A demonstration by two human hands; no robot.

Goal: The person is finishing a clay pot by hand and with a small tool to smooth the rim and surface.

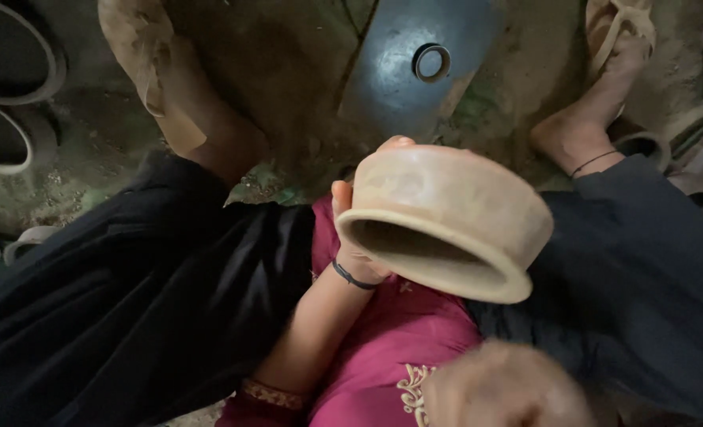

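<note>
Head view: left hand (357,237) grips a round clay bowl (446,221) from behind, fingers closed on its far wall, thumb at the near rim; the bowl is tilted, its open mouth facing the camera, held above the lap over a magenta garment (383,348) and black trousers (130,300). Right hand (505,387) sits blurred at the bottom edge; whether its grip is open or closed cannot be told. Beyond, on the earthen floor (288,71), lies a dark metal plate (399,71) between two sandalled feet.
</note>
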